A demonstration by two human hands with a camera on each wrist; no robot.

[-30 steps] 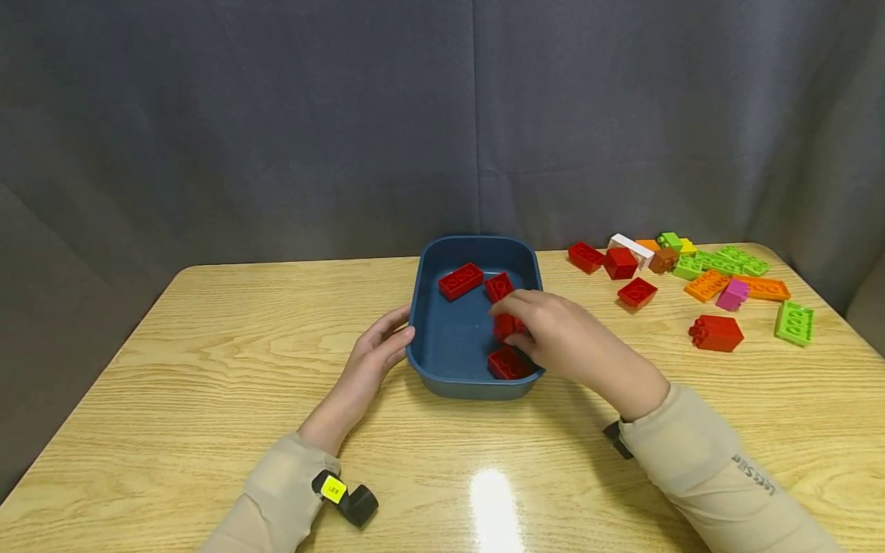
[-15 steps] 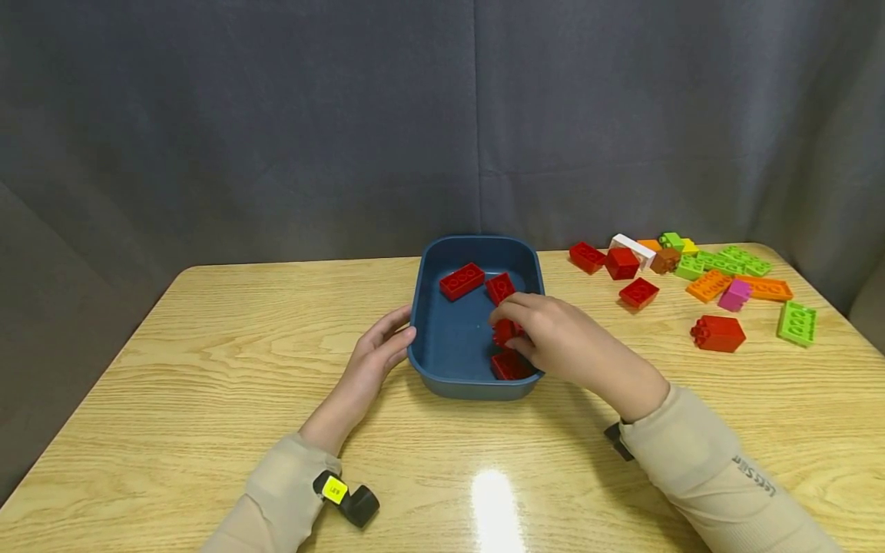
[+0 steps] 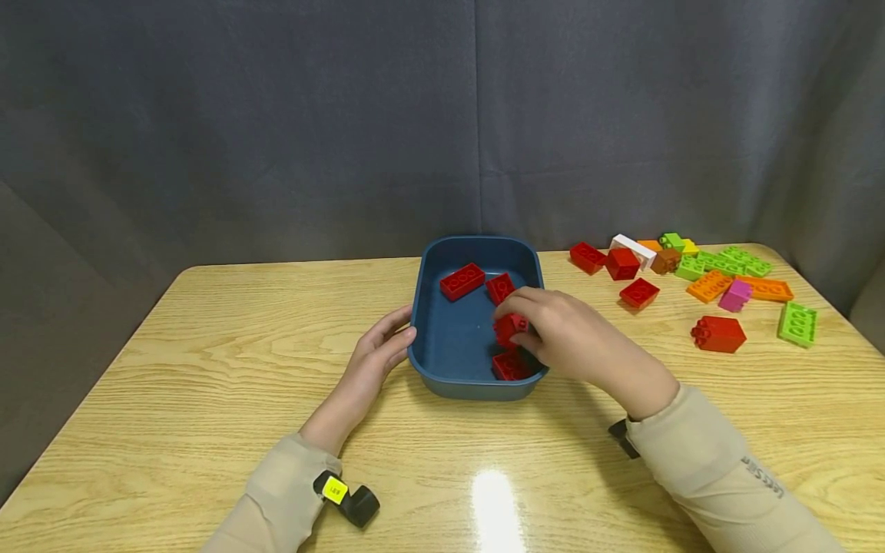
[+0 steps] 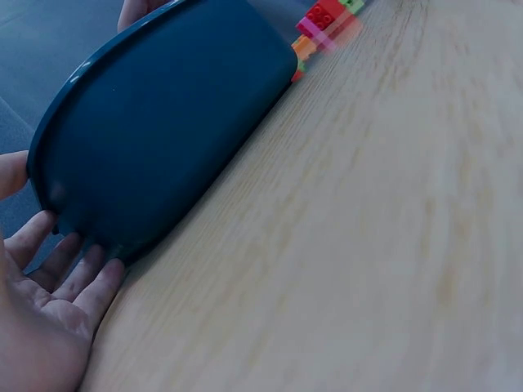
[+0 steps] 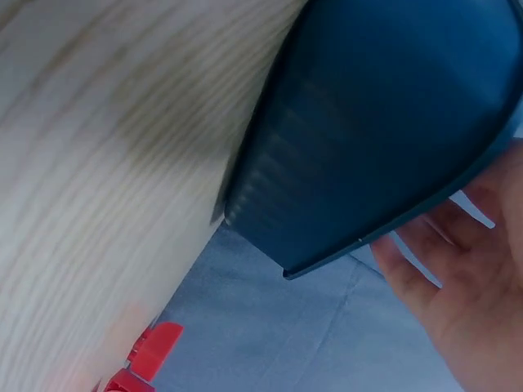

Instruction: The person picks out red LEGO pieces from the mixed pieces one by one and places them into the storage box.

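In the head view a blue plastic bin (image 3: 477, 390) stands on the table with several red toy bricks inside. The left hand (image 3: 376, 346) rests its fingers against the bin's left wall; in the left wrist view the fingers (image 4: 98, 282) lie spread along the bin's end. Over the bin's right rim reaches the right hand (image 3: 553, 326), fingers and thumb loosely around a red brick (image 3: 508, 330), much of which shows between them. That brick sits just above another red brick (image 3: 512, 365). In the right wrist view the bin hides the right fingertips.
To the bin's right lie several loose bricks: a red brick (image 3: 719, 334), a light green plate (image 3: 798, 324), a magenta brick (image 3: 735, 296), orange plates and a white piece (image 3: 632, 250). A grey curtain (image 3: 311, 130) hangs behind the wooden table (image 3: 228, 346).
The right hand has shifted slightly right and up, and more of the red brick between its fingers shows, turned a little. The left hand stays at the bin's wall.
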